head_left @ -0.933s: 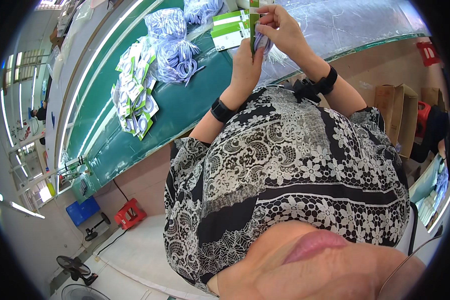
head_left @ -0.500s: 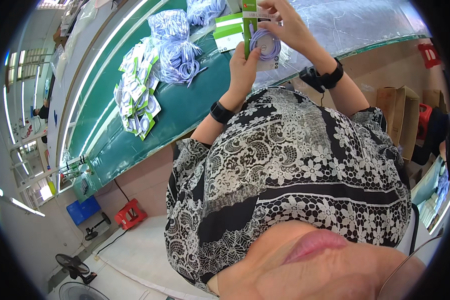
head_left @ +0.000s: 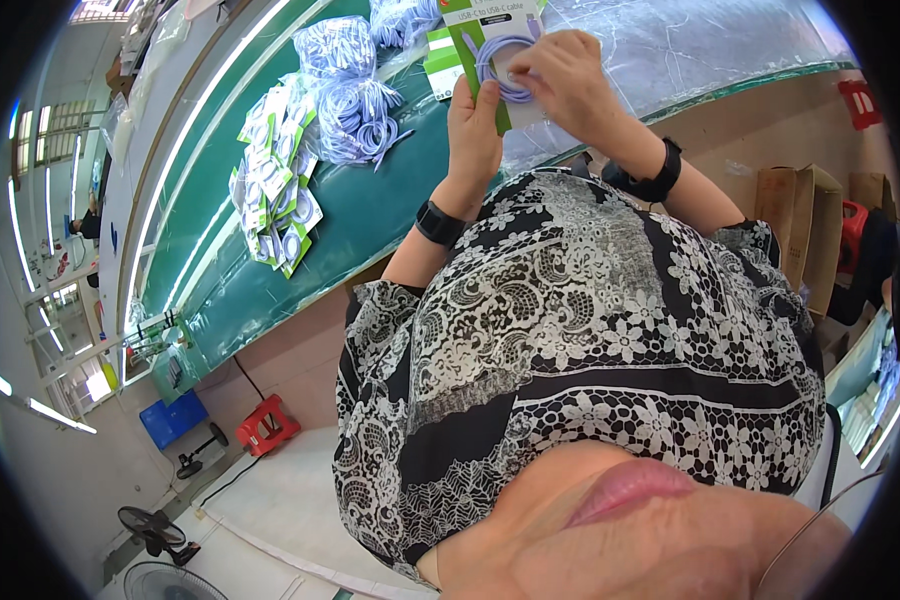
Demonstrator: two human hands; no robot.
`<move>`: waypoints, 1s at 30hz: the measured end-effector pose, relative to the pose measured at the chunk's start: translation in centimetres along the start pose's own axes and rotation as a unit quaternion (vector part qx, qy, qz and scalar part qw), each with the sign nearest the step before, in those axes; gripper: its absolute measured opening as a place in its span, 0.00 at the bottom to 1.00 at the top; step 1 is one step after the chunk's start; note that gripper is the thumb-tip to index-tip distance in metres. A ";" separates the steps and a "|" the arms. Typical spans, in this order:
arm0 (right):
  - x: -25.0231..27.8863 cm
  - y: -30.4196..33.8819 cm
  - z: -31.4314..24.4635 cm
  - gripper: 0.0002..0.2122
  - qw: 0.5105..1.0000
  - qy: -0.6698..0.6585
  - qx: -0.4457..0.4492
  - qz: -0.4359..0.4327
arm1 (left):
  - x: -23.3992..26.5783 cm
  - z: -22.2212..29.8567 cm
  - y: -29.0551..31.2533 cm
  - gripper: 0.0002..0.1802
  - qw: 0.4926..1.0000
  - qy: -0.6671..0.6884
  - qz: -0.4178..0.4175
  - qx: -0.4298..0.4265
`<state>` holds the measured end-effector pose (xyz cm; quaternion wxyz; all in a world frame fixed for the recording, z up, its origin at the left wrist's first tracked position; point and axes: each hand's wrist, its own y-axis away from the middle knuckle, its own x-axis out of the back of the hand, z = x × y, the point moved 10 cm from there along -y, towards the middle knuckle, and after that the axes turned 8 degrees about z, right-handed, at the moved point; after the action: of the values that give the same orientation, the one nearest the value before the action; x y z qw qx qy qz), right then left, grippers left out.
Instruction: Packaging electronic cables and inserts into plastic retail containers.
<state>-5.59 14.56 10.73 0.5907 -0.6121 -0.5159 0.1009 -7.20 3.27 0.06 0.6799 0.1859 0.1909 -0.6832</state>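
My left hand [head_left: 475, 135] grips the left edge of a green and white packaging card [head_left: 457, 45], thumb in front. A coiled lilac cable [head_left: 498, 44] lies against the card's face. Over the coil's right side my right hand [head_left: 572, 92] is bent, its thumb and fingertips pinched at the cable; the exact contact is partly hidden. Behind the held card, a stack of green and white cards [head_left: 443, 68] rests on the table. Left of my hands is a heap of carded cables [head_left: 278, 190], beside bundles of loose lilac cables [head_left: 358, 115].
The green-topped table [head_left: 370, 215] runs across in front of me, with clear plastic sheeting [head_left: 670, 45] on its right part. Cardboard boxes [head_left: 798, 235] stand low at the right. At lower left are a red stool [head_left: 268, 425], a blue bin [head_left: 173, 418] and fans [head_left: 150, 530].
The card with the cable has shifted left and tilted. My right hand has come down from the card's top right corner onto the cable coil.
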 end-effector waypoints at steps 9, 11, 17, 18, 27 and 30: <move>-2.2 2.3 0.5 0.14 0.989 -0.109 -0.102 -0.011 | -0.5 -0.3 0.6 0.13 0.997 0.074 0.018 0.022; -2.8 2.6 0.2 0.12 0.987 -0.120 -0.095 -0.051 | -0.7 -0.4 0.6 0.13 0.997 0.078 0.013 0.016; -3.2 3.2 0.5 0.09 0.986 -0.127 -0.085 -0.061 | -0.3 -1.0 0.5 0.08 0.996 0.093 0.016 -0.005; -3.4 3.3 0.6 0.09 0.986 -0.127 -0.085 -0.061 | -0.3 -1.2 0.4 0.08 0.995 0.091 0.026 0.000; -4.1 3.2 2.1 0.09 0.981 -0.154 -0.104 -0.054 | 0.7 -1.9 -0.5 0.06 0.997 0.034 0.071 -0.003; -2.1 1.8 3.2 0.13 0.987 -0.092 -0.122 -0.048 | 1.7 -0.5 -0.7 0.04 0.986 -0.124 0.096 -0.057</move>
<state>-7.98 15.37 7.31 0.4662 -0.6418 -0.6054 0.0645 -7.95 2.09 -1.19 0.7701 0.0787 0.1251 -0.6205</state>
